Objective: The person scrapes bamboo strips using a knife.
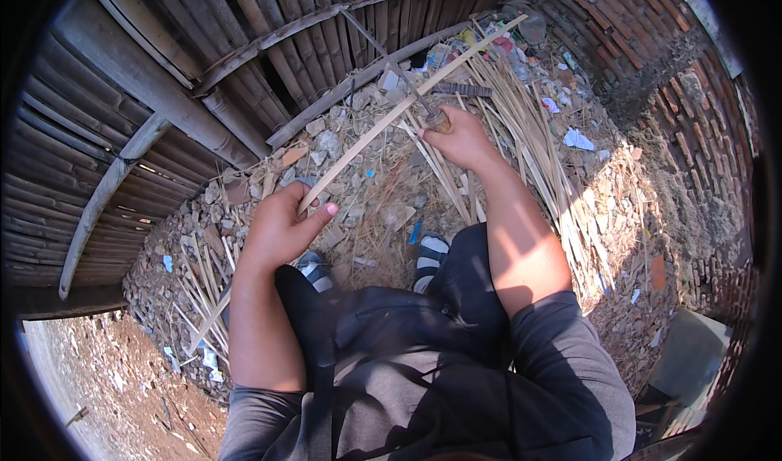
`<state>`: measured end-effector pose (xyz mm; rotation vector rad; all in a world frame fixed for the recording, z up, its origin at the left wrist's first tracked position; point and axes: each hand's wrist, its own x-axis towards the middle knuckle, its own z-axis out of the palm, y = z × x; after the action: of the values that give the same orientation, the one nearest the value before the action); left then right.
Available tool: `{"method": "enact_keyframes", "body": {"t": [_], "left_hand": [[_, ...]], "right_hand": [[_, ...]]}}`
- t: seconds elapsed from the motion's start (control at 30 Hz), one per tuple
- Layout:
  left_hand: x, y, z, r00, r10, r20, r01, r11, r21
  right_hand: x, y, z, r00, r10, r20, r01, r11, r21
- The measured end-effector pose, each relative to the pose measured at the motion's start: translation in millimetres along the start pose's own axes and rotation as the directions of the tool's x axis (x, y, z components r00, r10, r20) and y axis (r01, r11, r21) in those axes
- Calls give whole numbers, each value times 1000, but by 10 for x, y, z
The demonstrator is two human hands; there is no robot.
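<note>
My left hand (281, 226) grips the near end of a long pale bamboo strip (407, 107) that runs up and to the right across the view. My right hand (463, 139) is closed around the wooden handle of a long-bladed knife (391, 58), whose dark blade points up-left and crosses the strip. Both hands are held out above my knees in dark trousers and my striped sandals (429, 253).
A bamboo slat wall (204, 62) curves along the left and top. A brick wall (684, 111) stands at the right. Split bamboo strips (538, 160), stones and scraps of litter cover the ground. More thin strips (199, 290) lie at the lower left.
</note>
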<state>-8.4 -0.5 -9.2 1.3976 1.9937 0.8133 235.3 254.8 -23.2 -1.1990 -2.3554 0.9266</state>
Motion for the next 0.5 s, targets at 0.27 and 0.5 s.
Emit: {"method": "enact_keyframes", "body": {"t": [0.27, 0.5], "left_hand": [[-32, 8, -2, 992, -99, 85, 104, 993, -60], [3, 130, -29, 986, -78, 146, 86, 995, -46]], "right_hand": [[-244, -507, 247, 907, -289, 307, 364, 905, -222], [-168, -236, 240, 945, -261, 197, 254, 965, 59]]}}
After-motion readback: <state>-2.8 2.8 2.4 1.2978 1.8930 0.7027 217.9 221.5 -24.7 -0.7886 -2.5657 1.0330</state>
